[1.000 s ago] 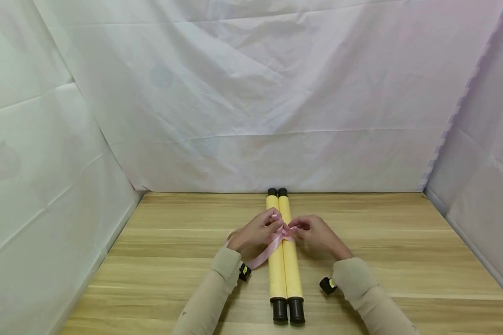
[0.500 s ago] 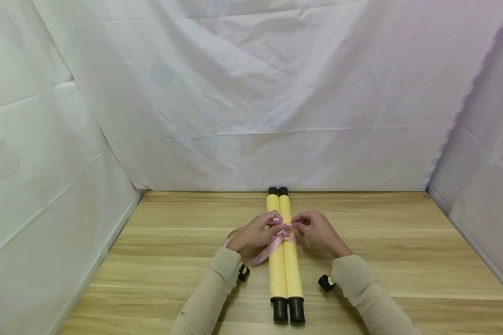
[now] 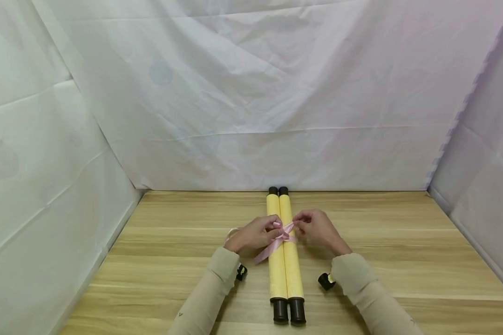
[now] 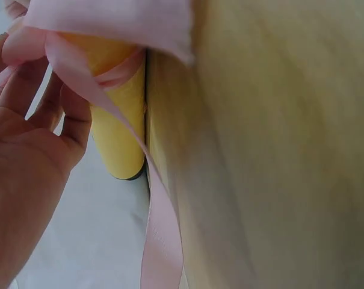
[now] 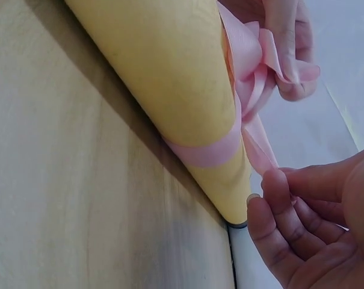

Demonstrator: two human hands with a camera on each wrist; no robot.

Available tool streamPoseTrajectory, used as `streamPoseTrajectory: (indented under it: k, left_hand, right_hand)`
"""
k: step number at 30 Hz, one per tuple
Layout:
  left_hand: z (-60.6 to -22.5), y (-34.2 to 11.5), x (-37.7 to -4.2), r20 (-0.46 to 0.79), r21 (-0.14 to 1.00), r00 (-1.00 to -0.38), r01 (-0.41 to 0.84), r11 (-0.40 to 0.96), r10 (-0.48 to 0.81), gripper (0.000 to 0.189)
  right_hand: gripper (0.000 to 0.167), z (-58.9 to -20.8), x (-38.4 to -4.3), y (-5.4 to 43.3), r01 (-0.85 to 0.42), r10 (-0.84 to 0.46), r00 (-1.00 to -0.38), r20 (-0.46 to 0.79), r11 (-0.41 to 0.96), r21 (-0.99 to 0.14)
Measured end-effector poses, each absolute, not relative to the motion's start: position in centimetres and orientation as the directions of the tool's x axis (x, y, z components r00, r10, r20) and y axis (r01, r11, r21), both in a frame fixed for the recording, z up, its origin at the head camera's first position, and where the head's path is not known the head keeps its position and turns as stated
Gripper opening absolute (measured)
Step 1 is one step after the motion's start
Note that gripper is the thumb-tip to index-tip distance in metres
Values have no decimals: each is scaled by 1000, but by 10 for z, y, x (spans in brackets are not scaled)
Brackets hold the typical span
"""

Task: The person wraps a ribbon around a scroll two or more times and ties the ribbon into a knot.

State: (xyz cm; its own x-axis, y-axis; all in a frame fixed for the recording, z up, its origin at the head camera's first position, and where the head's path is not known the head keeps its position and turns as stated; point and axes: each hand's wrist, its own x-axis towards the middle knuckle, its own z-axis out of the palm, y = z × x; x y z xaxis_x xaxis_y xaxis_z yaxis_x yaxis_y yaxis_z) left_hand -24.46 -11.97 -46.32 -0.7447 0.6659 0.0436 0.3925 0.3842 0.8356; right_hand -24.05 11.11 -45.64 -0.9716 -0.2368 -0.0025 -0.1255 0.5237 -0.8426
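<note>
Two yellow scrolls (image 3: 292, 272) with black end knobs lie side by side on the table, pointing away from me. A pink ribbon (image 5: 209, 152) passes around them and gathers in a knot on top. My left hand (image 3: 257, 231) pinches the ribbon at the knot between thumb and finger, over the left scroll. To the right of the knot, my right hand (image 3: 316, 229) pinches a ribbon end between thumb and forefinger and draws it taut. One loose tail (image 3: 268, 251) slants down to the left across the left scroll; another length hangs past the left hand in the left wrist view.
The wood-grain table (image 3: 172, 214) ends at a white cloth backdrop (image 3: 251, 116), close to the scrolls' far knobs. White cloth walls (image 3: 46, 163) stand on both sides. Black wrist cameras (image 3: 326, 281) sit under each cuff.
My right hand has pulled its ribbon end away from the knot, up and to the right, so a longer stretch shows. The left hand stays almost in place at the knot.
</note>
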Motion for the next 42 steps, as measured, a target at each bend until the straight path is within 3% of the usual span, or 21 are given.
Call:
streamPoseTrajectory:
  k: [9, 19, 24, 28, 31, 42]
  left_hand:
    - [-464, -123, -244, -4, 883, -764, 301, 361, 645, 8]
    - [-464, -121, -246, -20, 876, -770, 294, 383, 637, 8]
    - [-459, -119, -251, 44, 885, -843, 282, 370, 536, 13]
    - [-455, -120, -257, 132, 829, -906, 323, 456, 402, 7]
    - [-453, -122, -260, 121, 815, -926, 298, 498, 357, 6]
    - [-449, -139, -260, -21, 800, -968, 134, 585, 251, 42]
  right_hand:
    - [9, -459, -244, 120, -118, -193, -981, 12, 547, -829]
    - [11, -459, -246, 131, -107, -192, -981, 0, 550, -828]
    - [11, -458, -246, 132, -106, -227, -974, -26, 549, -829]
    - [13, -459, -246, 134, -105, -233, -972, -37, 568, -816]
    - [14, -462, -246, 136, -123, -250, -968, -35, 589, -799]
    - [23, -464, -240, 152, -113, -276, -958, -76, 610, -785]
